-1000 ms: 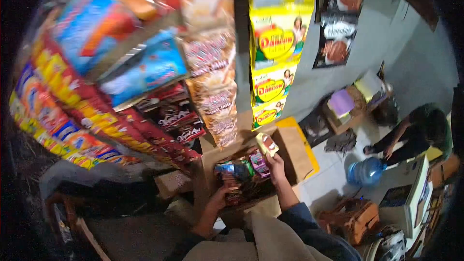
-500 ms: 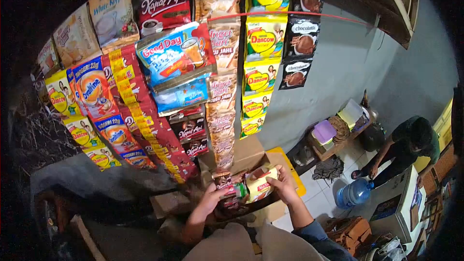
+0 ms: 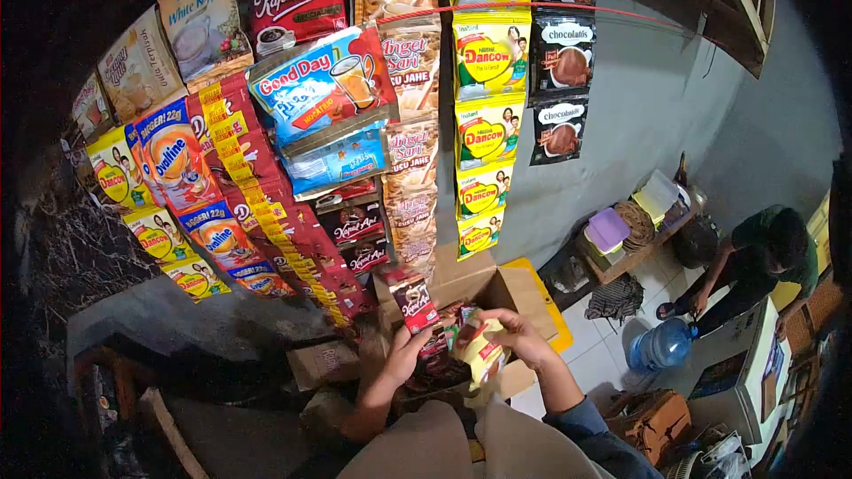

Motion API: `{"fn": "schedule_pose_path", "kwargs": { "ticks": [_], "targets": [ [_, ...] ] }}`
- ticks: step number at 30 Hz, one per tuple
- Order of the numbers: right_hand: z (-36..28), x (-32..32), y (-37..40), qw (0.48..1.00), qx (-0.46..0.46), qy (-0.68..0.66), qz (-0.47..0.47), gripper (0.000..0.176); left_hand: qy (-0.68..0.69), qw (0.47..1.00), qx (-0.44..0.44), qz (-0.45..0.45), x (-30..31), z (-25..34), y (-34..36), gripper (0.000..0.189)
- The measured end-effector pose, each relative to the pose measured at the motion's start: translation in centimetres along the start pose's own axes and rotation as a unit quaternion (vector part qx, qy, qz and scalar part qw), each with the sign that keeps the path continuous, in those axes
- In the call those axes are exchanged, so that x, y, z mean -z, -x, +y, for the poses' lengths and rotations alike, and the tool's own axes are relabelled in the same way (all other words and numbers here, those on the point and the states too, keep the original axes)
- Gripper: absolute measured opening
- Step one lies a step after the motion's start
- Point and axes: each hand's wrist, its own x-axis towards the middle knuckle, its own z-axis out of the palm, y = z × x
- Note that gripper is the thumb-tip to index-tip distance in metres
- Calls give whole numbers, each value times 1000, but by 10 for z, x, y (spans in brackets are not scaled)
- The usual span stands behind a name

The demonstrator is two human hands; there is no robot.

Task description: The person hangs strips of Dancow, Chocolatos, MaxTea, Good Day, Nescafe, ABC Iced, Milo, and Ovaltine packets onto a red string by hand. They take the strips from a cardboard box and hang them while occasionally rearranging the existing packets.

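Two hands are in use, both above one open cardboard box [image 3: 517, 294]. The left hand [image 3: 404, 357] pinches a dark red Kapal Api sachet [image 3: 414, 302] between thumb and fingers, held raised near the foot of the hanging strips; whether further sachets are attached to it cannot be determined. The right hand [image 3: 524, 340] pinches one yellow packet [image 3: 485, 357] by its upper part, over the box's near side. Dark packets lie inside the box, too shadowed to count.

Hanging stock, visible units: five Dancow sachets [image 3: 487, 135] in the right-hand yellow strip; three Chocolatos sachets [image 3: 565, 55] beside it; two blue Good Day packs [image 3: 319, 87], one above the other; one White Koffie pack [image 3: 203, 25]. A second Dancow strip [image 3: 156, 238], far left, shows three units.

One smaller carton [image 3: 323, 365] stands left of the box. On the floor at right: one blue water jug [image 3: 661, 345], just beside one seated person [image 3: 754, 257].
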Motion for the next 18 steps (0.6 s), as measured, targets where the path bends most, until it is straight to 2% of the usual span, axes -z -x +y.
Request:
{"fn": "schedule_pose_path", "kwargs": {
  "ticks": [1,2,4,6,8,10,11,12,13,14,15,16,18],
  "targets": [
    [2,1,1,997,-8,72,-9,31,-2,999,-12,33,6,-11,-1,36],
    [7,3,0,997,-8,71,-8,31,-2,999,-10,32,7,-10,-1,36],
    [18,7,0,994,-40,90,-38,34,-94,995,-17,18,8,-6,-1,45],
    [18,5,-1,996,-40,78,-19,33,-92,995,-25,31,9,-11,-2,43],
    [12,5,-1,995,-82,-33,36,32,-89,994,-33,45,9,-11,-5,42],
    [9,11,-4,993,-83,-54,61,27,-77,997,-26,-2,0,1,-10,36],
    [9,14,-4,981,-88,-154,75,25,4,1000,8,20,-11,10,-9,24],
    [9,18,-5,960,-92,-250,86,24,6,1000,3,18,-4,-2,-11,24],
    [16,27,-7,948,-107,-287,87,28,-31,998,6,59,11,-25,-12,24],
    [3,25,-5,961,-122,-242,58,33,-69,993,5,99,17,-36,-17,23],
    [-4,25,-4,956,-170,-234,50,38,-82,986,-39,141,2,-27,-23,22],
    [-8,28,-3,949,-217,-225,43,42,-82,985,-53,139,-7,-18,-29,22],
    [-8,40,-4,948,-212,-228,-66,46,-72,990,-38,116,-27,-2,-35,22]
  ]
}}
